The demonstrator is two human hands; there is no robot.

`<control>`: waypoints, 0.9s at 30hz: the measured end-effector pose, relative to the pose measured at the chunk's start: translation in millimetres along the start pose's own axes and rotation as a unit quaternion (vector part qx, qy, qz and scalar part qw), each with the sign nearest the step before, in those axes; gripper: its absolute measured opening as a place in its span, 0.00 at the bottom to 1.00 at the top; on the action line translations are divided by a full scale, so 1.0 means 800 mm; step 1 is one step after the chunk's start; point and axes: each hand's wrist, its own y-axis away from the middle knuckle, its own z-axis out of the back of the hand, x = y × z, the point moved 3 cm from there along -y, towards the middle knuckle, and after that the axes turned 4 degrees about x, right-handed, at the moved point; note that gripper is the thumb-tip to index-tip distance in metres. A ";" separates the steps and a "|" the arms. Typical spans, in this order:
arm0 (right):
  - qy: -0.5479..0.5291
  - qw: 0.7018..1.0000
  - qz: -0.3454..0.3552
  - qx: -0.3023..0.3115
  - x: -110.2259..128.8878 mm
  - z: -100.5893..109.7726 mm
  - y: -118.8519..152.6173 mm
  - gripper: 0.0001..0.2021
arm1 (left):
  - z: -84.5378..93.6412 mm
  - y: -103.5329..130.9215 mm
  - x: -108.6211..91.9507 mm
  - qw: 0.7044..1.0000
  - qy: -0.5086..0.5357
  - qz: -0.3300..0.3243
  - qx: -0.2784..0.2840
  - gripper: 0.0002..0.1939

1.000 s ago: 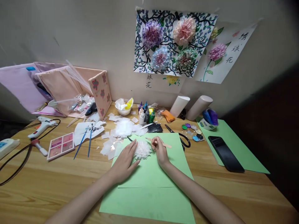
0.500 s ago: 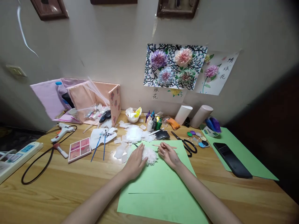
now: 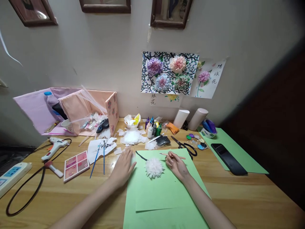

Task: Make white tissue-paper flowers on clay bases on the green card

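Note:
A white tissue-paper flower ball (image 3: 154, 167) lies on a green paper sheet (image 3: 164, 194) on the wooden table. My left hand (image 3: 122, 168) rests flat with fingers spread at the sheet's left edge, over small white paper squares, apart from the flower. To the flower's right, my right hand (image 3: 175, 164) pinches a thin wooden stick (image 3: 178, 156) that points right. A black line (image 3: 141, 156) is drawn on the sheet above the flower.
Black scissors (image 3: 185, 147), paint bottles (image 3: 152, 127), a pile of white paper pieces (image 3: 131, 136), two brushes (image 3: 100, 156), a pink palette (image 3: 76, 161), a glue gun (image 3: 52, 147) and a power strip (image 3: 11, 174) lie around. A black phone (image 3: 228, 154) sits on another green sheet at right.
My left hand has slid left off the flower onto the paper squares. The right hand keeps the stick. The camera has tilted up, showing more wall.

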 end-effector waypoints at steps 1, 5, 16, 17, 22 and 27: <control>0.003 1.000 0.002 -0.002 0.000 -0.001 0.000 0.12 | -0.006 0.021 0.003 0.999 -0.018 0.026 -0.007 0.31; 0.026 1.000 0.010 -0.012 0.001 -0.004 0.000 0.13 | -0.027 0.055 0.007 0.997 -0.041 0.062 0.003 0.32; 0.113 0.993 0.037 -0.003 0.002 -0.010 -0.005 0.14 | -0.021 -0.053 0.016 0.995 0.019 0.082 -0.058 0.26; 0.118 0.992 0.039 -0.003 0.001 -0.012 -0.006 0.14 | -0.021 -0.059 0.017 0.994 0.017 0.087 -0.067 0.25; 0.155 0.985 0.068 -0.017 0.014 -0.022 0.005 0.15 | 0.001 -0.079 0.015 0.986 0.004 0.101 -0.130 0.19; 0.392 0.909 0.142 -0.020 0.095 0.003 0.056 0.10 | 0.028 -0.054 -0.003 0.975 0.003 0.105 -0.198 0.13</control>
